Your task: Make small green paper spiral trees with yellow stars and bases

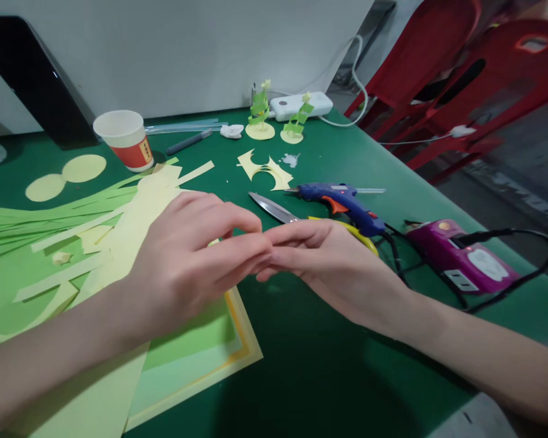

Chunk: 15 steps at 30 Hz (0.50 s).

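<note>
My left hand [201, 249] and my right hand [315, 246] meet fingertip to fingertip above the green table. Both are closed in a pinch, and whatever lies between the fingers is hidden. Beneath my left hand and forearm spread sheets of green and pale yellow paper [196, 389], with loose strips on top. A small folded paper star [63, 258] rests among the strips. Just beyond my right hand lie scissors [274, 208] with yellow handles, partly covered by that hand. A blue hot glue gun [342, 196] with an orange trigger is behind them.
Two small paper plants on round bases [260, 131] stand at the back beside a white power strip [301, 106]. Left of them are a marker [189, 142] and paper cup [125, 140]. Paper scraps [265, 171] lie mid-table. At right, a purple socket box [463, 255] trails black cables.
</note>
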Available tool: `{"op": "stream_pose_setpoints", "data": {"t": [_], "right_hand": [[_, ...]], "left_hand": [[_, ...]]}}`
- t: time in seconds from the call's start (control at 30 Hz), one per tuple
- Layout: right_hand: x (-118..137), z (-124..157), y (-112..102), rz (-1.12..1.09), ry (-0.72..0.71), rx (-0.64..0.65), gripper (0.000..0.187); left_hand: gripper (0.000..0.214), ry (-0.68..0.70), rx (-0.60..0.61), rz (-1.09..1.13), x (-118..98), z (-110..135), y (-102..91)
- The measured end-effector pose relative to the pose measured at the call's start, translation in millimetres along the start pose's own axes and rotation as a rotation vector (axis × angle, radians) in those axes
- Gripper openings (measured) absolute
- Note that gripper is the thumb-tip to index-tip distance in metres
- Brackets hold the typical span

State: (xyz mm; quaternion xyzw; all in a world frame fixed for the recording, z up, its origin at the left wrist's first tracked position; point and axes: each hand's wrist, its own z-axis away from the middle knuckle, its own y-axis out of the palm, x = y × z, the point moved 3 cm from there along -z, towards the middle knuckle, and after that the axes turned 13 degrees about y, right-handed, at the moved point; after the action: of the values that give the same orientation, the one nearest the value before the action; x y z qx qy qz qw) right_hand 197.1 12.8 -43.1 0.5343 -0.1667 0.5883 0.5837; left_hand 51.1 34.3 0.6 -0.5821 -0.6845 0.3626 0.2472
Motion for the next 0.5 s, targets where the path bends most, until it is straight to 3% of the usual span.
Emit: {"op": "stream_pose_setpoints", "data": {"t": [0.37,0.5], "right_hand": [[-0.3,-0.2,3.1,-0.124,0.115,0.046,0.023],[-3.3,0.3,4.0,-0.154,0.13,0.084,0.027]], "left_hand": [[0.005,0.171,0.076,-0.238,5.7,9.5,10.6],[0.006,0.124,0.037,-0.218,9.4,7.4,7.9]]}}
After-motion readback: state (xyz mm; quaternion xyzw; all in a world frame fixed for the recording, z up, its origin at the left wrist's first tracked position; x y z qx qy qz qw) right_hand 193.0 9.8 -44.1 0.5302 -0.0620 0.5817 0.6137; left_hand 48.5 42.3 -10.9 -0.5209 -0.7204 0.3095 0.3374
